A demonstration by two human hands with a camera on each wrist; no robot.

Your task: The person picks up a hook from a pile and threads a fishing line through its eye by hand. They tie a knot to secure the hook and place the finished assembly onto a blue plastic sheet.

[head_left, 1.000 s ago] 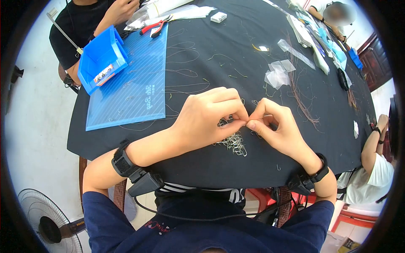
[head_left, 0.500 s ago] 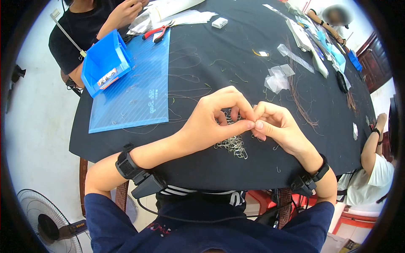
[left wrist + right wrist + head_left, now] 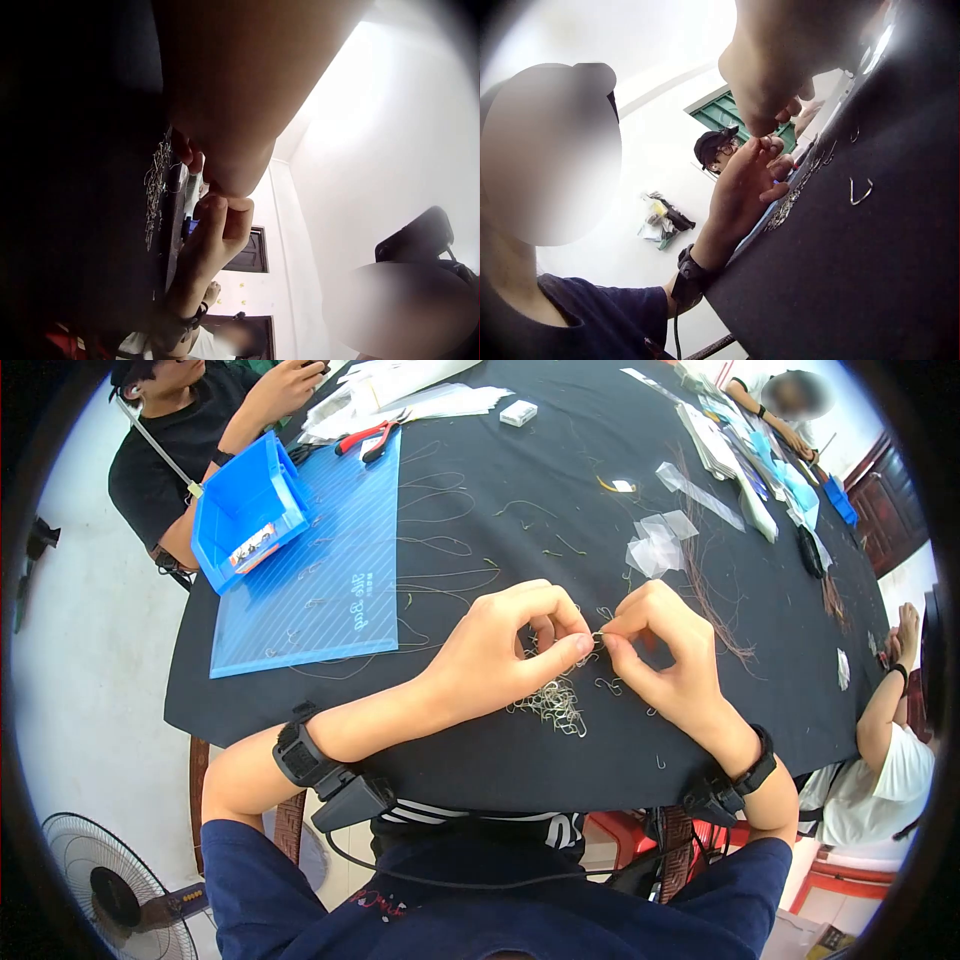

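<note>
place: workroom | black-covered shared table (image 3: 480, 765) | hook pile (image 3: 556, 706) | pliers (image 3: 362, 438) | blue bin (image 3: 235, 500)

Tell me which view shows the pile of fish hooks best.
The head view: it looks down on the pile of fish hooks, showing its spread, though the left hand covers part. The left wrist view shows it as a narrow strip; the right wrist view shows it foreshortened, at a low angle.

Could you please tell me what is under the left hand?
Part of a pile of metal hooks shows on the black tablecloth below the left hand; what it covers from above cannot be seen.
</note>
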